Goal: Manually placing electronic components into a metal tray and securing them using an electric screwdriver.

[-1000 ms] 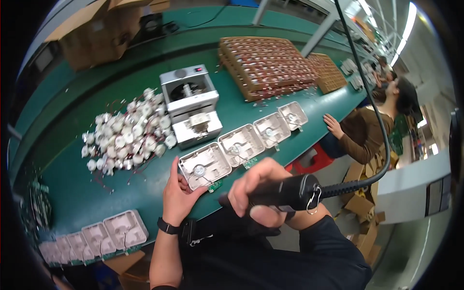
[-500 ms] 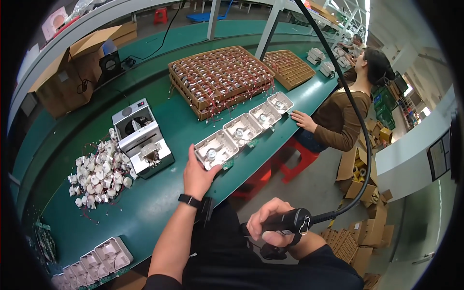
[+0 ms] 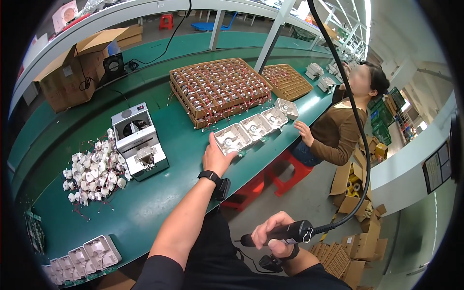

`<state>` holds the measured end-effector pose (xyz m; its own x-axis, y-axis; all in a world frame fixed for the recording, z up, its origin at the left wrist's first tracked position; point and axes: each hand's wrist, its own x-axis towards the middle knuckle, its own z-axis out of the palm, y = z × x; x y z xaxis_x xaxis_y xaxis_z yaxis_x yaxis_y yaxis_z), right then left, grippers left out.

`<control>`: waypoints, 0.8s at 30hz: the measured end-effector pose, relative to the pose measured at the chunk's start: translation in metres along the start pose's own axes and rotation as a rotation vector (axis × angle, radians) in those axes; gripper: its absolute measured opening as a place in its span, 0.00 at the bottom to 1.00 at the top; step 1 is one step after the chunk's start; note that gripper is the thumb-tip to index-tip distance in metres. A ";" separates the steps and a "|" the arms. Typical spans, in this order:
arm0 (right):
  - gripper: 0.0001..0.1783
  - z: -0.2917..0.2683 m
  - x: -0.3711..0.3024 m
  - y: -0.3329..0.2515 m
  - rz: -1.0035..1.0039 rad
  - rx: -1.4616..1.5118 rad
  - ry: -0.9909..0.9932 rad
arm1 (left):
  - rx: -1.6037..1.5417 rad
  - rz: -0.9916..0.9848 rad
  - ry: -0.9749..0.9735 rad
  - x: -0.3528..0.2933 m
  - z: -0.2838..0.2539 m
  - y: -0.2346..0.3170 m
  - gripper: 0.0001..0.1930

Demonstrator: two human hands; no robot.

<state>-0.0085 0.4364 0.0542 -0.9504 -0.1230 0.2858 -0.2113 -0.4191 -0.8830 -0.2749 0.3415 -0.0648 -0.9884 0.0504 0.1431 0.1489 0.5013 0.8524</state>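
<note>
My left hand (image 3: pixel 216 158) spans the near end of a white plastic housing (image 3: pixel 233 140), thumb on one side and fingers on the other. This housing heads a row; a second housing (image 3: pixel 255 126), a third housing (image 3: pixel 274 118) and a tilted end housing (image 3: pixel 287 109) stretch toward a co-worker. Small green circuit boards hang by the housings' near edge. Off the bench, over my lap, my right hand (image 3: pixel 273 234) is wrapped round a black electric screwdriver (image 3: pixel 298 232). Its thin bit points left, and a black cable runs up from its back end.
A grey-and-black machine (image 3: pixel 140 140) stands beside a heap of white wired parts (image 3: pixel 94 169). Behind the row is a cardboard divider tray (image 3: pixel 220 89) of wired components. More housings (image 3: pixel 101 253) line the lower left. The co-worker (image 3: pixel 340 123) sits at right; the screwdriver cable (image 3: pixel 365 159) arcs past.
My left hand and the row of housings have slid along the bench toward the co-worker. The end housing now sits tilted, and the co-worker's head has turned. My right hand still holds the screwdriver.
</note>
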 end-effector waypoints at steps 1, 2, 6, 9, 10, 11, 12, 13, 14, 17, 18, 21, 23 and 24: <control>0.20 0.001 -0.001 -0.002 -0.003 -0.009 0.000 | 0.000 -0.010 -0.019 0.002 0.003 0.003 0.57; 0.20 0.003 -0.003 -0.003 -0.006 -0.010 0.004 | 0.000 -0.018 -0.040 0.004 0.007 0.006 0.58; 0.19 0.006 -0.009 -0.006 -0.040 -0.008 0.022 | 0.011 -0.028 -0.066 0.012 0.019 0.010 0.59; 0.18 0.006 -0.013 -0.005 -0.075 0.027 0.032 | 0.005 -0.002 -0.073 0.017 0.031 0.011 0.59; 0.18 0.005 -0.014 -0.005 -0.074 0.028 0.040 | 0.007 -0.002 -0.067 0.018 0.030 0.010 0.59; 0.18 0.006 -0.013 -0.003 -0.068 0.034 0.045 | 0.010 -0.015 -0.059 0.019 0.028 0.007 0.59; 0.18 0.007 -0.013 -0.001 -0.050 0.053 0.040 | -0.017 -0.004 -0.068 0.017 0.021 0.006 0.58; 0.18 0.007 -0.013 0.001 -0.019 0.079 0.014 | -0.039 -0.003 -0.070 0.015 0.014 0.003 0.57; 0.21 0.007 -0.014 -0.001 -0.026 0.026 0.059 | -0.136 0.000 -0.109 0.013 0.010 0.004 0.54; 0.25 0.016 -0.007 0.002 -0.070 0.006 0.159 | -0.262 0.023 -0.170 0.002 -0.013 0.028 0.45; 0.25 0.016 -0.006 0.004 -0.077 0.002 0.149 | -0.236 0.028 -0.133 -0.012 -0.026 0.037 0.43; 0.24 0.018 0.003 0.023 -0.079 -0.041 0.159 | -0.190 0.157 -0.012 -0.062 -0.066 0.026 0.38; 0.23 0.026 0.018 0.039 -0.023 0.028 0.087 | -0.237 0.210 0.034 -0.109 -0.135 0.014 0.35; 0.23 0.031 0.026 0.047 -0.015 0.045 0.055 | -0.207 0.167 0.060 -0.133 -0.176 0.012 0.33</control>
<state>-0.0362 0.3856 0.0322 -0.9586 -0.0678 0.2766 -0.2159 -0.4605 -0.8610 -0.1365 0.1891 0.0147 -0.9472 0.0635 0.3144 0.3185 0.3031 0.8982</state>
